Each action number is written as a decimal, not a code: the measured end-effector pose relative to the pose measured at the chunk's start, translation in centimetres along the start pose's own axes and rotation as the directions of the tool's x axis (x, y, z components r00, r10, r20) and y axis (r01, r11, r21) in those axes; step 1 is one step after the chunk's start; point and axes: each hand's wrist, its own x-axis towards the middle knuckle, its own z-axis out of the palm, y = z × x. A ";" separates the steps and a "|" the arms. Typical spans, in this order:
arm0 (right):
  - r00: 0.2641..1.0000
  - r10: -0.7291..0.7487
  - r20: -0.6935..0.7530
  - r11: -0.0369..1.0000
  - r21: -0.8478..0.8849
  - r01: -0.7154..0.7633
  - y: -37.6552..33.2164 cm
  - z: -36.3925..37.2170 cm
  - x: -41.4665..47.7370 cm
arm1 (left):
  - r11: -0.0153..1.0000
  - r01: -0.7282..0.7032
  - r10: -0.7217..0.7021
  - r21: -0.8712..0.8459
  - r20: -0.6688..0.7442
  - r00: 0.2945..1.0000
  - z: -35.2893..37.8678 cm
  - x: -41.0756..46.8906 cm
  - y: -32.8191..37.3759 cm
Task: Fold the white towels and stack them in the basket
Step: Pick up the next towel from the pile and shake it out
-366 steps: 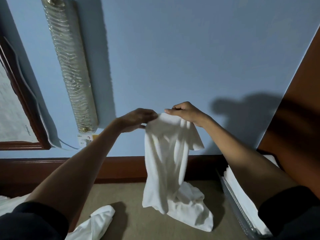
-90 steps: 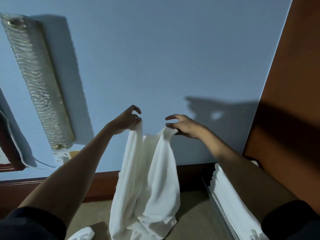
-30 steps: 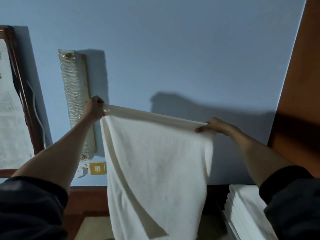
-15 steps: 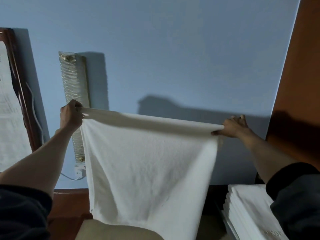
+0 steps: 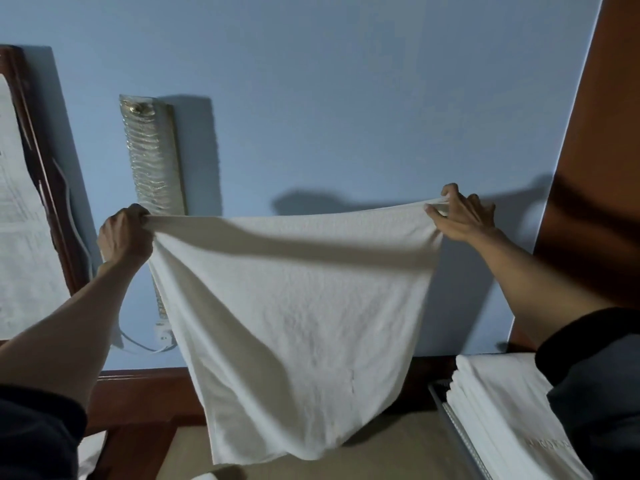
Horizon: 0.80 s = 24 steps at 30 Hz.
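Nearest, bottom corners: dark left sleeve and dark right sleeve, both forearms bare and reaching away from the camera.

Near right: grey basket, only its left rim in view. In it is a stack of folded towels, white, edges lined up, its right part hidden behind the right sleeve.

Near centre: beige surface. Scrap of white cloth at its left edge, mostly cut off by the left sleeve.

Middle: one white towel held up in the air, spread flat and facing the camera. Top edge pulled nearly straight with a slight sag. The body hangs down with soft creases, narrowing toward the bottom. Lower edge hangs just over the beige surface; cannot tell if it touches.

Hands well apart, one at each top corner. Left hand is a fist bunched round the left corner. Right hand pinches the right corner between thumb and fingers.

Far: wooden baseboard along the foot of the blue wall. On the wall are a long ribbed glass lamp, upright, its lower part behind the towel, and a white socket with a looping cable. Far left, a framed sheet in a dark wood frame. Far right, a brown wooden panel. The arms and the towel cast shadows on the wall.
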 end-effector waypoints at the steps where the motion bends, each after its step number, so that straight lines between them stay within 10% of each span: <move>1: 1.000 -0.007 -0.003 1.000 -0.008 0.007 -0.2 0.2 -0.2 | 1.000 0.019 -0.019 -0.009 -0.003 1.000 -0.1 0.0 0.0; 15: 0.959 0.177 -0.220 0.984 0.010 -0.179 -3.4 3.1 -7.1 | 0.877 0.314 -0.282 -0.364 0.139 0.949 -0.1 -1.3 -1.1; 24: 0.920 0.337 -0.202 0.916 0.295 -0.271 -0.7 1.8 -11.6 | 0.922 0.096 -0.060 -0.376 0.108 0.992 -4.3 -4.7 -1.2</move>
